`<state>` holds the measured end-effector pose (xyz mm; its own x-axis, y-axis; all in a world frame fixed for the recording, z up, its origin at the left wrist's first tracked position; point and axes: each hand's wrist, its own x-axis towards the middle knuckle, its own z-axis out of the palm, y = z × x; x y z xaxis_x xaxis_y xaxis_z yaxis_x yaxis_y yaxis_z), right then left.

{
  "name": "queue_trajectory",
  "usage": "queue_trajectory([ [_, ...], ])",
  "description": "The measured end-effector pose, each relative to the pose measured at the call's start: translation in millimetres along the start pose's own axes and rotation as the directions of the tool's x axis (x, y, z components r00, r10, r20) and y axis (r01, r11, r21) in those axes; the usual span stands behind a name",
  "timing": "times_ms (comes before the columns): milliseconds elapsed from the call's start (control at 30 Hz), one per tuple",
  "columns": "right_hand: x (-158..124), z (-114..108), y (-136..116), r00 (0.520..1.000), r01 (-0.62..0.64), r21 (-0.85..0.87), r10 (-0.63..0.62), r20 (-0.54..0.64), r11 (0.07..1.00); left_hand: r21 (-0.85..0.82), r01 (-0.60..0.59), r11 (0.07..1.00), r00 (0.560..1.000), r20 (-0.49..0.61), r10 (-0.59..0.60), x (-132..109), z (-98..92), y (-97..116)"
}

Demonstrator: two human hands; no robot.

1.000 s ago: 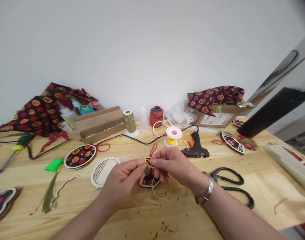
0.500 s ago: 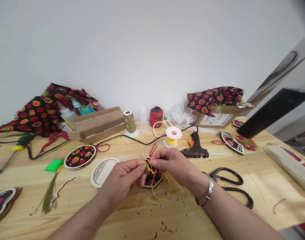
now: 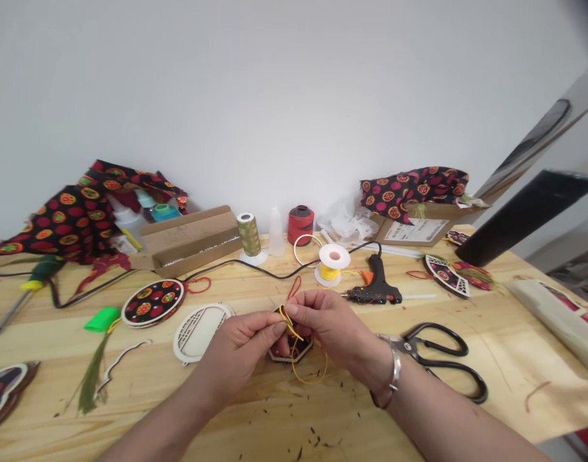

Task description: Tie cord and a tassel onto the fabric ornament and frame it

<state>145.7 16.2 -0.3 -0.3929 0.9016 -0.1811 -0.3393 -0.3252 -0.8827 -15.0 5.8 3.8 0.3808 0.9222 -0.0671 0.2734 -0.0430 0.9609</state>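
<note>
Pinching thin yellow cord [image 3: 294, 332]: left hand [image 3: 250, 343] and right hand [image 3: 325, 321] both narrow on it, close together, loop dangling. Octagonal pendant with dark patterned fabric and pale rim [image 3: 300, 350] beneath the hands, partly hidden. Black-handled metal scissors [image 3: 409, 347] to the right, round cream lattice frame [image 3: 196, 330] left. Beyond: black glue gun [image 3: 375, 292], white spool of yellow cord [image 3: 329, 273]. Farthest: red thread cone [image 3: 300, 224].

free tabletop [image 3: 275, 430] between forearms [image 3: 198, 391], scissors [image 3: 409, 346] beside right hand [image 3: 335, 327], glue gun [image 3: 378, 287] beyond
</note>
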Motion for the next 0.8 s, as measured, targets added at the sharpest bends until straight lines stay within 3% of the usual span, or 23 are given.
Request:
queue_trajectory([
  [267, 0, 0, 3, 0.999, 0.039, 0.036, -0.04, 0.022, 0.999, -0.031, 0.019, 0.999, 1.0, -0.02, -0.02, 0, 1.8, 3],
  [433, 1, 1, 6, 0.999, 0.028, 0.053, -0.027, -0.032, 0.998, -0.062, 0.028, 0.998, 1.0, -0.01, -0.029, 0, 2.5, 3],
  [800, 0, 3, 10, 0.999, 0.021, 0.085, -0.023, 0.026, 0.996, -0.067, 0.024, 0.997, 1.0, -0.002, -0.025, 1, 1.4, 1],
])
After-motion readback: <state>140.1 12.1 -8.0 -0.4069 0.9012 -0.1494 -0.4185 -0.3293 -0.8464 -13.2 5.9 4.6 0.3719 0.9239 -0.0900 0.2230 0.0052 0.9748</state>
